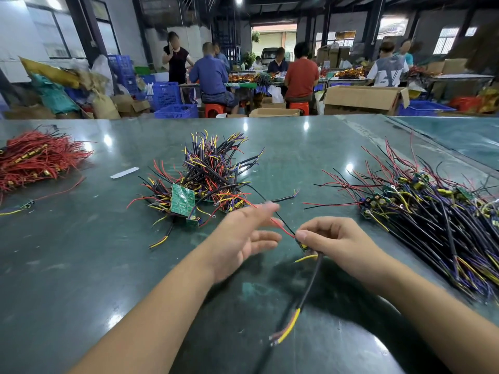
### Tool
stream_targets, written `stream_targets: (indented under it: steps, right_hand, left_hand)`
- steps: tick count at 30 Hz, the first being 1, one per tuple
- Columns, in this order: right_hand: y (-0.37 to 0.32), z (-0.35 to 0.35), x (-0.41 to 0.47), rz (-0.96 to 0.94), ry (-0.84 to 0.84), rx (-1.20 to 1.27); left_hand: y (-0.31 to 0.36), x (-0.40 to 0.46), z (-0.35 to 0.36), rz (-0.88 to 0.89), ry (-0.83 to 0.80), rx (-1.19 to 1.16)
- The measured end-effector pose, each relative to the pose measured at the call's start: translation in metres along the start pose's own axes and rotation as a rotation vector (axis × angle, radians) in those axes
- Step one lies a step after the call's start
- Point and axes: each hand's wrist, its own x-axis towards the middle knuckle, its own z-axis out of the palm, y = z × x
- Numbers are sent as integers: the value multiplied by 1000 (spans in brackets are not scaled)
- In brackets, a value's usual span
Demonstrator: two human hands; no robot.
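Note:
My right hand [333, 240] pinches a small wired circuit board [304, 247] between thumb and fingers. Red and black leads [280, 224] run up and left from it. A thick black cable [307, 292] with yellow and red ends hangs toward me. My left hand [247, 233], blurred, has its fingers spread and relaxed just left of the leads; I cannot tell whether a finger touches them. A tangled pile of wired boards [210, 176] lies on the green table [81, 260] beyond my hands, with one green board [182, 199] standing out.
A long heap of wired boards [432, 211] lies at the right. A bundle of red wires [35, 160] lies at the far left, a white strip [124, 172] near it. Behind the table, people sit among blue crates and cardboard boxes [361, 99].

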Motion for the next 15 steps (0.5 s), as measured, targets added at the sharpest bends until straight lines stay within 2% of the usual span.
stream_targets:
  steps: [3,7,12,15]
  right_hand:
    - [0,4,1,8,-7,13]
    - [0,6,0,42,-3,50]
    - [-3,6,0,75,52,-53]
    - [-4,6,-2,125,21,-159]
  left_hand:
    - [-12,-2,6,37,-111,185]
    - [-13,-3,4,130,-77,241]
    - [-12,3,5,328,166,368]
    - [-10,6,0,423,307,414]
